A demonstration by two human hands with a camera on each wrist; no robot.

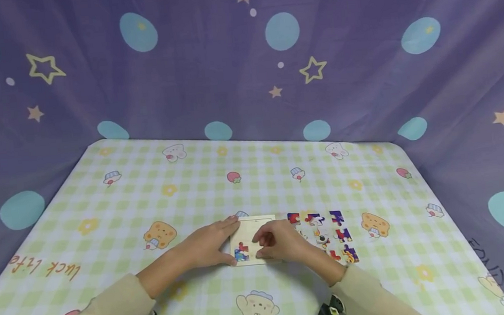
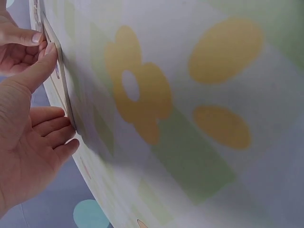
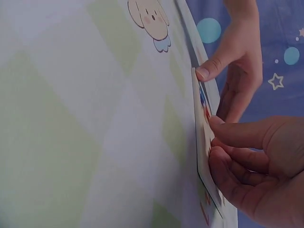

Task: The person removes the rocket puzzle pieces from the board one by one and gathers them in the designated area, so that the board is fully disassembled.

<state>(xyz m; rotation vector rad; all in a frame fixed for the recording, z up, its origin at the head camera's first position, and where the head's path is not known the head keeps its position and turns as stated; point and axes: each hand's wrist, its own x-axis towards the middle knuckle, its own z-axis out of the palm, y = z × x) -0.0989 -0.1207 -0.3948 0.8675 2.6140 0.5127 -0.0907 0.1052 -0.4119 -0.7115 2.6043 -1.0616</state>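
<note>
A shallow cream puzzle tray [image 1: 257, 219] lies flat on the table. In its near left corner sits a blue and red puzzle piece [image 1: 242, 253]. My left hand [image 1: 207, 244] rests along the tray's left side, thumb at the near corner and fairly straight fingers by the far one. In the left wrist view that thumb [image 2: 43, 66] touches the tray's edge. My right hand [image 1: 282, 242] is over the tray with curled fingers, thumb and fingertips close to its surface. From the right wrist view, whether a piece is between those fingertips [image 3: 217, 124] is unclear.
Several loose puzzle pieces lie in rough rows right of the tray, among them a purple one [image 1: 336, 217] and a red and purple one [image 1: 343, 234]; my right hand partly covers some. A checkered cloth [image 1: 200, 182] covers the table. A purple curtain [image 1: 208, 71] hangs behind.
</note>
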